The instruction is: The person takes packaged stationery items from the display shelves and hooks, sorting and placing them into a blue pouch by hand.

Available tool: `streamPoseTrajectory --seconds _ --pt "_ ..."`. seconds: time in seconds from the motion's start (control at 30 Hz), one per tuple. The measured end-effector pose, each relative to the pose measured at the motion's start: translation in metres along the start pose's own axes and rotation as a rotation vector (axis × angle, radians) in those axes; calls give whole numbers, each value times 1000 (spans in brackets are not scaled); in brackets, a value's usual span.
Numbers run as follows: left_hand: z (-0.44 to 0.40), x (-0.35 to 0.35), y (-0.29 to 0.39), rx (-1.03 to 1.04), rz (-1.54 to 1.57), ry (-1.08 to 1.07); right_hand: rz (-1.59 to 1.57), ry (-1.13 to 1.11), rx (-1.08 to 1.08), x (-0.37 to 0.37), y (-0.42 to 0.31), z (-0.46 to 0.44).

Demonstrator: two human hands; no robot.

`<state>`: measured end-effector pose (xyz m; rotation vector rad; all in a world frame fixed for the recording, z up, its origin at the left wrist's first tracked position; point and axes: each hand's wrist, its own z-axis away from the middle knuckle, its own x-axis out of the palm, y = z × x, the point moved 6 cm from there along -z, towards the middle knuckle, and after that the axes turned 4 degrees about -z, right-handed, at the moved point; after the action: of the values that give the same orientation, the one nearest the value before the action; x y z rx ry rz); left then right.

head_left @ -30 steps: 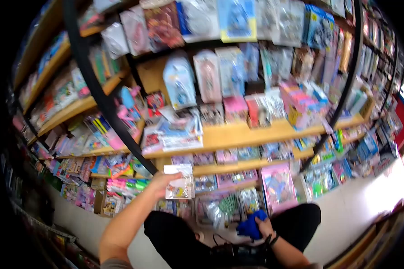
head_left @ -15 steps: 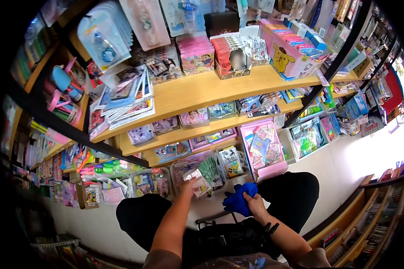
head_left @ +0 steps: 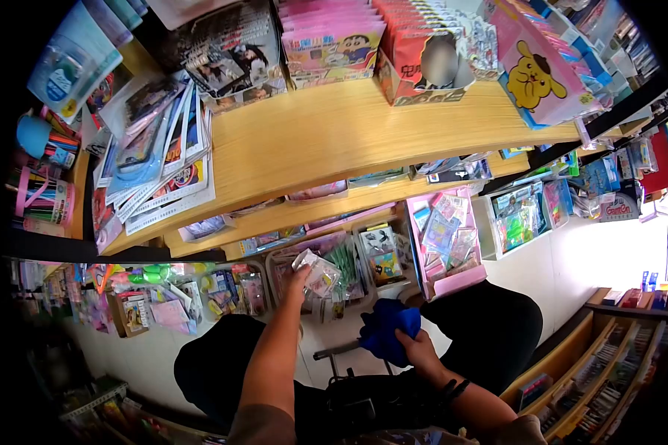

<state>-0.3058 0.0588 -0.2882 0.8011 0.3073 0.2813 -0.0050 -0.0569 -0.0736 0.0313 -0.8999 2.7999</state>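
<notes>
now gripping a clear packet (head_left: 321, 276) and a bunched blue cloth (head_left: 387, 330) before the low bins

from the head view: holding the clear packet in the left hand (head_left: 299, 282), with fingers closed on its left edge; held at a tilt over a clear bin (head_left: 360, 305) with green packets (head_left: 343, 259) inside. cannot tell whether touching anything in there. clutching the blue cloth in the right hand (head_left: 419, 347), closed round its right side, well apart from the packet; wearing dark wristbands (head_left: 455, 391) on that arm. held in front of the body, just beside the right knee (head_left: 490, 319), in black trousers. near that same knee, at the end of the row of bins, a pink box (head_left: 460, 282) full of small packets. above, along a wooden shelf (head_left: 312, 122): at left, a fanned pile of papers (head_left: 163, 170); towards the right, a red box of packets (head_left: 423, 70), then a pink carton with a yellow cartoon dog (head_left: 534, 81).
</notes>
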Motion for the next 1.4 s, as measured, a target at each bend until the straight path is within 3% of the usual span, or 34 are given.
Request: streamPoseTrajectory --seconds 0.17,0.27,0.43,0.53,0.67,0.77,1.0,1.27,1.33,1.4 --pt "0 -7 8 112 -341 33 31 8 31 4 1 -1" --pt "11 -11 11 29 -468 116 36 6 41 6 1 -1" --pt "-21 -28 -56 -15 -392 223 32 18 56 9 -2 1" --pt "-9 -31 -74 -318 -354 275 50 25 60 6 1 0" --pt "60 -8 -48 -718 67 253 84 31 51 5 2 -1" --pt "89 14 -41 -904 169 -8 69 35 52 5 1 -1" --pt "50 27 -103 -795 409 -140 57 44 87 6 -3 1" --pt "45 31 -41 -516 454 -138 48 21 81 7 2 -1" --pt "-7 28 -89 -468 500 -59 56 17 87 6 3 -1" --pt "-15 21 -91 -390 377 131 60 28 80 5 4 -2"
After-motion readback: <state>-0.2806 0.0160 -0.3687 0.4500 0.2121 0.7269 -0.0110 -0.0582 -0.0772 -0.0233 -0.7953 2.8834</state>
